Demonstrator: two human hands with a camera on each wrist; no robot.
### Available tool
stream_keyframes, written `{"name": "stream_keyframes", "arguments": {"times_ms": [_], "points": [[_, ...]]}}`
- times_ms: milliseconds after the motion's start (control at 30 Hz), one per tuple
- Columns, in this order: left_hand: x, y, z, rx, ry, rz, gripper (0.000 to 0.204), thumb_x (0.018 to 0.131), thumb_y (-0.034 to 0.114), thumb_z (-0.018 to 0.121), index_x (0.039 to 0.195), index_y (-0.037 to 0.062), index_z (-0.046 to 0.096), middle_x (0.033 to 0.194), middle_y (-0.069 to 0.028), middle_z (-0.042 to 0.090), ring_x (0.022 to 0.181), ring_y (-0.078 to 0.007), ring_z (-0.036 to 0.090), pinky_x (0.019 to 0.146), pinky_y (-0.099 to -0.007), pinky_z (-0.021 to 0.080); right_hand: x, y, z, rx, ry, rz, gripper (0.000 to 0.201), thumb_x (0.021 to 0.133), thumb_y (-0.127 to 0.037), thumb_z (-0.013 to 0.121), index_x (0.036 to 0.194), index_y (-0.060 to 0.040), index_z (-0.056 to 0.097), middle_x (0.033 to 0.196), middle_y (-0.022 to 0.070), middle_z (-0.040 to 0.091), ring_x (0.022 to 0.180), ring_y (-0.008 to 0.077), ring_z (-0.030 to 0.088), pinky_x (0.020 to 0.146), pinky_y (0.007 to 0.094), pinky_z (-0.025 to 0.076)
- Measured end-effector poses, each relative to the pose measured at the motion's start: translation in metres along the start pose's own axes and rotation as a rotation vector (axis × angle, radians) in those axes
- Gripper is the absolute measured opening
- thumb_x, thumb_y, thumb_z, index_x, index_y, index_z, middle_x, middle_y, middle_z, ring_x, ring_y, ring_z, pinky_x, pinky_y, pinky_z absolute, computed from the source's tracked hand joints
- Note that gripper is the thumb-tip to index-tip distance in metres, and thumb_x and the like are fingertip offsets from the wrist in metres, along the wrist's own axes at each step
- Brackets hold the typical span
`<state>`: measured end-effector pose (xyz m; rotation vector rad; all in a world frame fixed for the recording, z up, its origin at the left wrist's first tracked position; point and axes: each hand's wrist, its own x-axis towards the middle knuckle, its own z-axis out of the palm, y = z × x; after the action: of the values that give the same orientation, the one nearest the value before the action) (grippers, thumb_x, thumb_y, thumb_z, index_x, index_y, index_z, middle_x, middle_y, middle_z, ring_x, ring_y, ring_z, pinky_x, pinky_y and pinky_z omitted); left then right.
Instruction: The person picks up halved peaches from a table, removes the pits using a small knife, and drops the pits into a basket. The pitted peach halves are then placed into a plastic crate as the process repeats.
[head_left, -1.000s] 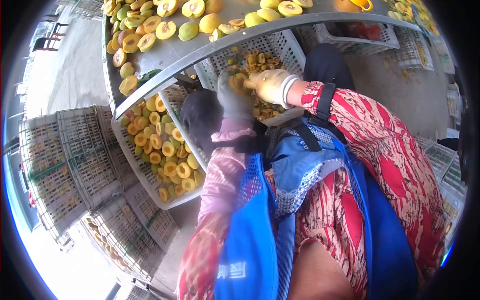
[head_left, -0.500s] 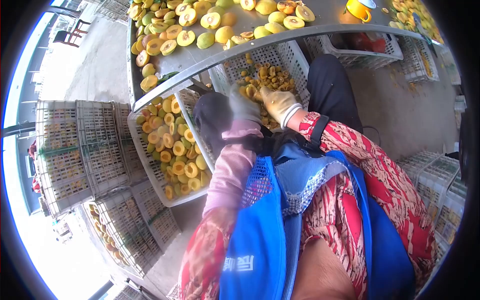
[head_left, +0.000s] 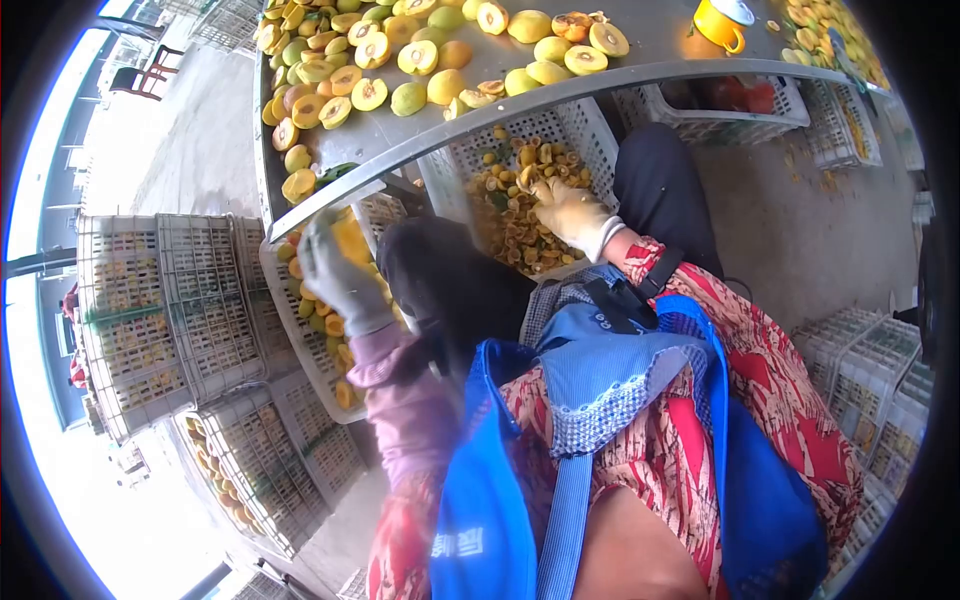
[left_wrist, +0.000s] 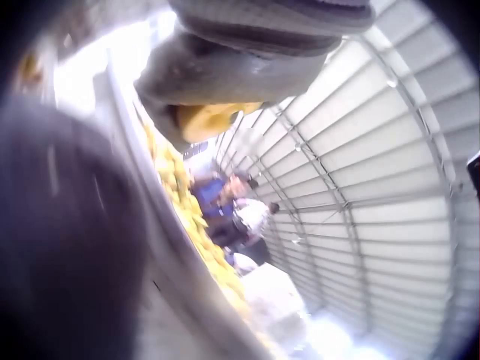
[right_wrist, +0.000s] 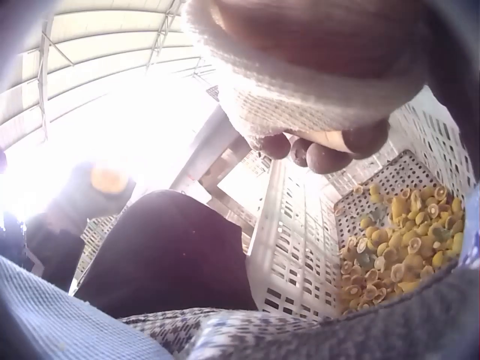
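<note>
My gloved left hand [head_left: 342, 280] is over the crate of halved yellow fruit [head_left: 335, 325], blurred. In the left wrist view its curled fingers grip a yellow fruit piece [left_wrist: 214, 120], which shows as an orange spot [right_wrist: 109, 178] in the right wrist view. Over the middle basket [head_left: 450, 190] of small fruit pieces [head_left: 530, 240] is my gloved right hand [head_left: 577, 217]. Its dark-tipped fingers [right_wrist: 328, 157] are curled in the right wrist view, with a pale strip between them; whether they hold anything cannot be told.
A metal table [head_left: 400, 130] bears cut and whole fruit, with a yellow mug [head_left: 718, 25] at its right. Stacked crates [head_left: 130, 310] stand at the left, more crates [head_left: 850, 370] at the right. A crate with red contents [head_left: 730, 115] sits under the table. Both knees flank the middle basket.
My left hand has moved left from the middle basket to the crate of halved fruit. My right hand has stayed over the middle basket, a little apart now.
</note>
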<state>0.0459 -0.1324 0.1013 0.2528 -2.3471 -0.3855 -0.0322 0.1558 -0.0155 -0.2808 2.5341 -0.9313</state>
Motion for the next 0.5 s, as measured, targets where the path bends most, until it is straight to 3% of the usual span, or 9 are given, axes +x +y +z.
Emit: {"name": "stream_keyframes", "arguments": {"times_ms": [33,67,133,167,200,267,333,400,500], "points": [[0.005,-0.010,-0.008,-0.710,0.134,-0.593,0.019,0.087,0.013,0.063,0.101,-0.0003,0.063,0.098,-0.0103,0.061,0.088,-0.0167,0.059,0.077,-0.0283,0.050,-0.010,-0.014,-0.009,-0.030,0.068,-0.025,0.032,0.087,-0.032,0.051,0.106,-0.0070,0.054,0.097,0.0204,0.058,0.085,0.0418,0.059,0.075,0.0474,0.047],[0.010,-0.023,-0.016,-0.098,0.169,-0.319,0.021,0.092,0.017,0.058,0.103,-0.0007,0.063,0.096,-0.0103,0.062,0.084,-0.0149,0.058,0.075,-0.0286,0.049,-0.020,-0.028,-0.018,-0.061,0.137,-0.047,0.030,0.088,-0.034,0.051,0.104,-0.0090,0.054,0.093,0.0192,0.059,0.078,0.0405,0.060,0.071,0.0493,0.048],[0.010,-0.021,-0.025,0.142,0.214,0.015,0.025,0.094,0.020,0.056,0.106,-0.0008,0.062,0.094,-0.0094,0.062,0.081,-0.0141,0.058,0.073,-0.0268,0.048,-0.019,-0.028,-0.014,-0.188,0.122,-0.213,0.036,0.088,-0.037,0.050,0.111,-0.0103,0.051,0.088,0.0186,0.063,0.072,0.0378,0.062,0.067,0.0492,0.048],[0.005,-0.006,-0.020,-0.192,0.056,-0.225,0.027,0.094,0.022,0.056,0.108,-0.0001,0.062,0.094,-0.0089,0.062,0.081,-0.0146,0.059,0.071,-0.0260,0.049,-0.021,-0.032,-0.017,-0.240,0.124,-0.275,0.040,0.088,-0.039,0.048,0.119,-0.0121,0.049,0.088,0.0183,0.065,0.068,0.0369,0.064,0.064,0.0489,0.048],[-0.005,0.017,-0.010,-0.528,-0.111,-0.460,0.029,0.094,0.025,0.055,0.109,0.0006,0.061,0.095,-0.0085,0.062,0.081,-0.0152,0.060,0.068,-0.0252,0.049,-0.023,-0.032,-0.014,-0.255,0.163,-0.282,0.042,0.088,-0.037,0.050,0.118,-0.0075,0.049,0.084,0.0178,0.066,0.068,0.0358,0.064,0.062,0.0477,0.049],[-0.022,0.065,0.013,-0.810,-0.385,-0.562,0.031,0.095,0.029,0.054,0.108,0.0021,0.061,0.089,-0.0050,0.061,0.075,-0.0129,0.060,0.061,-0.0235,0.048,-0.038,-0.047,-0.024,-0.226,0.226,-0.380,0.043,0.087,-0.035,0.052,0.117,-0.0035,0.049,0.084,0.0194,0.065,0.069,0.0352,0.064,0.061,0.0476,0.049],[-0.033,0.104,0.034,-1.004,-0.645,-0.815,0.031,0.095,0.031,0.053,0.106,0.0037,0.061,0.084,-0.0022,0.061,0.068,-0.0105,0.059,0.055,-0.0222,0.047,-0.040,-0.043,-0.023,-0.250,0.314,-0.519,0.039,0.084,-0.032,0.058,0.111,-0.0057,0.049,0.077,0.0147,0.065,0.066,0.0320,0.064,0.058,0.0443,0.048],[-0.037,0.128,0.049,-1.030,-0.683,-1.023,0.030,0.094,0.033,0.055,0.106,0.0062,0.061,0.081,-0.0015,0.062,0.061,-0.0102,0.059,0.054,-0.0223,0.047,-0.044,-0.041,-0.029,-0.276,0.380,-0.628,0.036,0.082,-0.030,0.060,0.107,-0.0067,0.049,0.073,0.0122,0.064,0.064,0.0302,0.064,0.056,0.0422,0.048],[-0.046,0.123,0.066,-1.193,-0.667,-1.125,0.028,0.091,0.032,0.059,0.106,0.0087,0.061,0.077,-0.0015,0.062,0.057,-0.0135,0.058,0.053,-0.0260,0.048,-0.041,-0.037,-0.036,-0.190,0.422,-0.705,0.025,0.083,-0.026,0.061,0.095,-0.0091,0.049,0.067,0.0098,0.061,0.061,0.0277,0.063,0.050,0.0393,0.047]]}}
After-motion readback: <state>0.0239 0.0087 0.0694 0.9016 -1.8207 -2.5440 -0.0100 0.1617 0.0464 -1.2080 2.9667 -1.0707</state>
